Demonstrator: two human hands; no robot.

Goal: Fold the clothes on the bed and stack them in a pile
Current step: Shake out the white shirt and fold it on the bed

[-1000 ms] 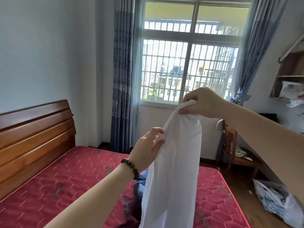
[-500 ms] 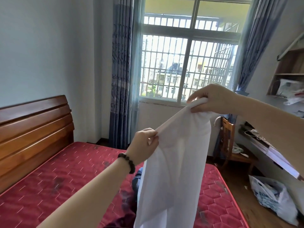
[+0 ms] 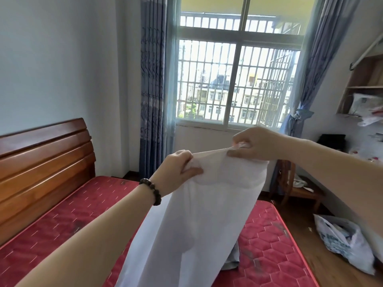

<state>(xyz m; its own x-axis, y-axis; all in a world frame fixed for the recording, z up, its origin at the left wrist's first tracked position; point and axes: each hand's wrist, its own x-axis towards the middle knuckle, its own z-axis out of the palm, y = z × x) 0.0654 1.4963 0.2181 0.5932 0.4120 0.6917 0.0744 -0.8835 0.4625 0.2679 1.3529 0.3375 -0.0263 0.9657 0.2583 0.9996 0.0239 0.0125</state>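
A thin white garment (image 3: 196, 220) hangs in the air above the red quilted mattress (image 3: 62, 230). My left hand (image 3: 178, 172), with a dark bead bracelet on its wrist, pinches the garment's top edge at the left. My right hand (image 3: 257, 143) pinches the same edge at the right, a little higher. The edge is stretched taut between both hands. A bluish piece of clothing (image 3: 233, 259) lies on the mattress, mostly hidden behind the white garment.
A wooden headboard (image 3: 41, 162) stands at the left. Behind the bed is a barred window (image 3: 234, 79) with blue curtains. A wooden chair (image 3: 296, 187), a wall shelf (image 3: 364, 83) and a plastic bag (image 3: 344, 241) on the floor lie to the right.
My right hand has come down and my left hand has moved up and right, so the garment's top edge is now almost level and more spread out.
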